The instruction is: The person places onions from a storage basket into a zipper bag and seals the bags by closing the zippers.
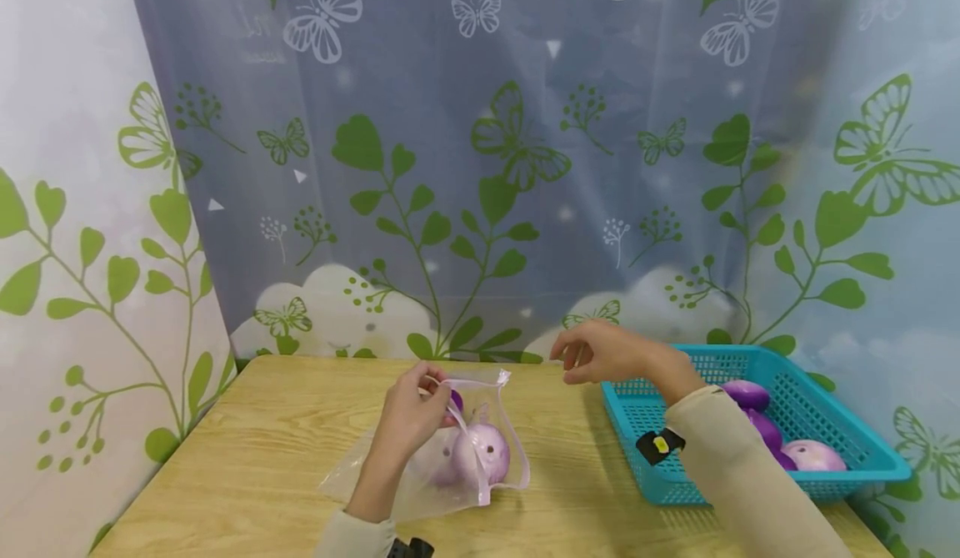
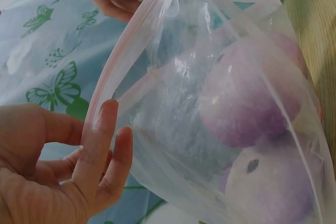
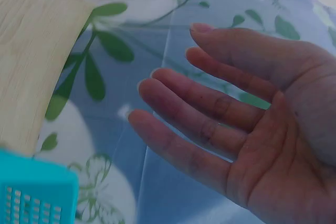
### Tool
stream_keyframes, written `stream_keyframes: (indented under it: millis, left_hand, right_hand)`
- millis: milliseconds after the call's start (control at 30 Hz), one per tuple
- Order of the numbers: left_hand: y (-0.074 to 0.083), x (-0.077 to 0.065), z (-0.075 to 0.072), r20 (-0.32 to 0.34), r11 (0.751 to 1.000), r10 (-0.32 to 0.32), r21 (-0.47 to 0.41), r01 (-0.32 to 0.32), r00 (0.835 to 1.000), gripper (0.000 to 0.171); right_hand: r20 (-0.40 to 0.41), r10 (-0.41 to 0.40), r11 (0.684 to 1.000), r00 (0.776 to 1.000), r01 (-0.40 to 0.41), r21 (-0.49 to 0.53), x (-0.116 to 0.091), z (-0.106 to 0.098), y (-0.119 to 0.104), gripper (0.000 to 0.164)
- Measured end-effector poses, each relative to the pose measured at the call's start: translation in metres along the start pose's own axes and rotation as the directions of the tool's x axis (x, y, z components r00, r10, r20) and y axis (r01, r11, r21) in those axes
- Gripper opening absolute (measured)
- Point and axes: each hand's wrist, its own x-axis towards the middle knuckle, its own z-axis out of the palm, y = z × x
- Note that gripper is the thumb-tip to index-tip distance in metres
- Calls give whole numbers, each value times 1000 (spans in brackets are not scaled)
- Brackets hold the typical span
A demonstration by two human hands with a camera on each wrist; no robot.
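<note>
My left hand pinches the rim of a clear zip bag, whose mouth gapes toward the right. Inside the bag lie pale purple onions, one of them close to the opening in the head view. Darker purple shows behind my left fingers there, partly hidden. My right hand is raised over the far side of the table, left of the basket, with nothing in it. Its fingers are apart and slightly bent in the right wrist view.
A turquoise plastic basket stands at the table's right. It contains a pale onion and several glossy purple vegetables, partly behind my right sleeve. A printed curtain hangs behind the wooden table.
</note>
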Motion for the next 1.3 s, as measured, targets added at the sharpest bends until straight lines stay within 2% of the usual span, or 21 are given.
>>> stream_keyframes:
  millis: [300, 667, 767, 1133, 1233, 1300]
  left_hand:
    - [-1, 0, -1, -2, 1000, 11, -13, -11, 1000, 11]
    - [-1, 1, -2, -4, 1000, 18, -13, -18, 1000, 10]
    - [-1, 1, -3, -6, 1000, 16, -12, -16, 1000, 10]
    - [-2, 1, -3, -11, 1000, 20, -20, -20, 1000, 10]
    - [-2, 1, -3, -8, 1000, 20, -17, -21, 1000, 11]
    - [-2, 1, -4, -7, 1000, 17, -15, -17, 1000, 11]
  right_hand:
    - [32, 84, 994, 996, -86, 64, -9, -10, 32, 32]
    - [49, 168, 986, 985, -169, 12, -16, -9, 62, 32]
    - [66, 215, 977, 974, -213, -22, -16, -8, 70, 32]
    - [111, 302, 949, 947, -288, -131, -20, 4, 104, 30]
    - [95, 358, 927, 929, -341, -158, -24, 8, 113, 29]
    - [90, 409, 906, 908, -392, -157, -26, 10, 117, 29]
